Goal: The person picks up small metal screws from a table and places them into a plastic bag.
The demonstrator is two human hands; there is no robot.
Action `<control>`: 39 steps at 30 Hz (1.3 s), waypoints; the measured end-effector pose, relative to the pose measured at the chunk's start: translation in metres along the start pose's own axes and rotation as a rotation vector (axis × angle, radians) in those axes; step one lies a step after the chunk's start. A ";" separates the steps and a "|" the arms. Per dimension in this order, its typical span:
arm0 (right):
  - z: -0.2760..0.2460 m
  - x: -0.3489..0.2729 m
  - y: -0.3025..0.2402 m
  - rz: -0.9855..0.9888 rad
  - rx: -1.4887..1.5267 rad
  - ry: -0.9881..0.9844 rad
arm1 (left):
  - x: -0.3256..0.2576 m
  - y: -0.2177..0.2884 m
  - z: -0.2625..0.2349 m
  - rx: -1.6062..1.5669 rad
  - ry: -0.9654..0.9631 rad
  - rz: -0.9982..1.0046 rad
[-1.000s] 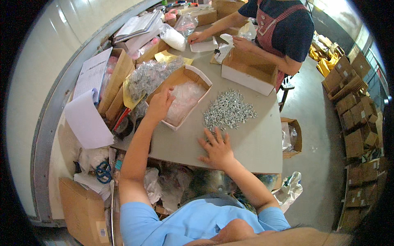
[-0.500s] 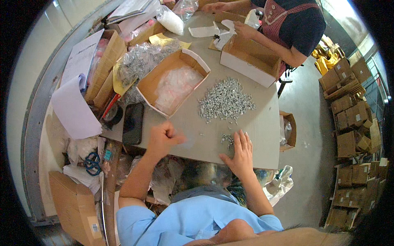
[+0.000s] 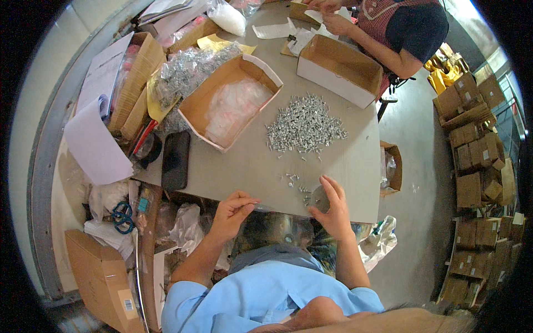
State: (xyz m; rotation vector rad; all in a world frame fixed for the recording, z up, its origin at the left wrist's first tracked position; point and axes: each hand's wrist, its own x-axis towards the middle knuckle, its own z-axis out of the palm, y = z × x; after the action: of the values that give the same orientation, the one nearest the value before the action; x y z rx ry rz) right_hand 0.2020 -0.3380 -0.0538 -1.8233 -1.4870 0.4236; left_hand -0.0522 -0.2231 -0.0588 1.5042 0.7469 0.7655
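My left hand (image 3: 232, 215) is at the table's near edge, thumb and fingers pinched on what looks like a small clear plastic bag (image 3: 267, 208), hard to see against the table. My right hand (image 3: 333, 210) rests open and slightly cupped on the tabletop, thumb apart from the fingers. Beside its thumb lies a small group of loose silver screws (image 3: 306, 192). Farther off is a big heap of the same screws (image 3: 305, 125). Left of that heap stands an open cardboard box (image 3: 189, 106) with clear plastic bags (image 3: 236, 108) in it.
A black phone (image 3: 176, 161) lies at the table's left. Behind it are a bag of metal parts (image 3: 186, 83) and papers (image 3: 91, 141). Across the table, a co-worker's hands (image 3: 336, 22) handle paper near an open white box (image 3: 336, 69). Stacked cartons (image 3: 472, 188) stand along the right.
My left hand has come down and nearer, fingers now pinched. My right hand has curled from flat to cupped. More screws lie in the small group. The co-worker's hands have shifted.
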 end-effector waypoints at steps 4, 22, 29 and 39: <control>0.000 0.002 0.001 0.019 -0.009 0.000 | -0.016 -0.013 0.003 -0.221 -0.045 -0.253; 0.031 -0.003 -0.014 -0.007 -0.176 0.148 | -0.050 -0.119 0.042 0.387 -0.701 -0.427; 0.024 -0.018 -0.022 0.016 -0.215 0.168 | -0.042 -0.109 0.091 0.191 -0.769 -0.332; 0.027 0.021 -0.022 -0.009 -0.183 0.119 | -0.039 -0.090 0.093 0.166 -0.714 -0.359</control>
State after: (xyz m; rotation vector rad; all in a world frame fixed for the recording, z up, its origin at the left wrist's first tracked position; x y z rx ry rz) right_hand 0.1743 -0.3077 -0.0524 -1.9466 -1.4922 0.1751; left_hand 0.0003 -0.3022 -0.1554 1.5854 0.5111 -0.1202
